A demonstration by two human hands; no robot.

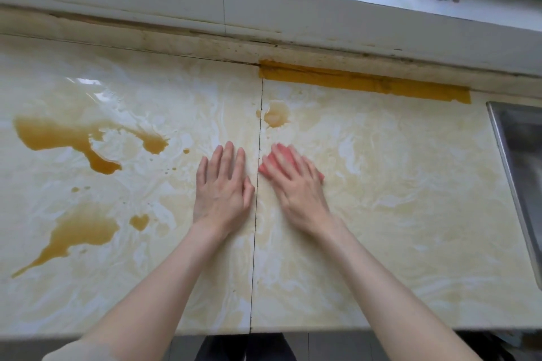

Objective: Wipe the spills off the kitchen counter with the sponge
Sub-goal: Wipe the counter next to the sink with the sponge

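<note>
Pressing flat on the pink sponge point(264, 168) with the fingers point(289, 160) of the right hand point(297, 187), straight and a little spread, pinching nothing. Best to hold an even pressure through fingers and palm rather than fingertips alone, to drag the sponge in long overlapping strokes instead of dabbing, and to push toward the middle of each puddle to avoid smearing it wider. Probably wise to take the small round spill point(275, 117) just beyond the fingertips first, then to cross the seam point(257, 214) toward the big amber puddle point(58, 135) well off to the left. Worth lifting the left hand point(223, 193), lying flat on the counter point(396, 184) with straight fingers close together and holding nothing, before sweeping that way, or using it only as a brace. Almost hidden under the right fingers, the sponge: only a pink edge showing at the left side and past the fingertips, just right of the seam, near the left thumb but apart from it. Farther out, a second pool point(85, 228) and a small blot point(139, 221) at the near left, a strip of mustard tape point(366, 83) along the back edge, a sink point(522, 141) at far right
</note>
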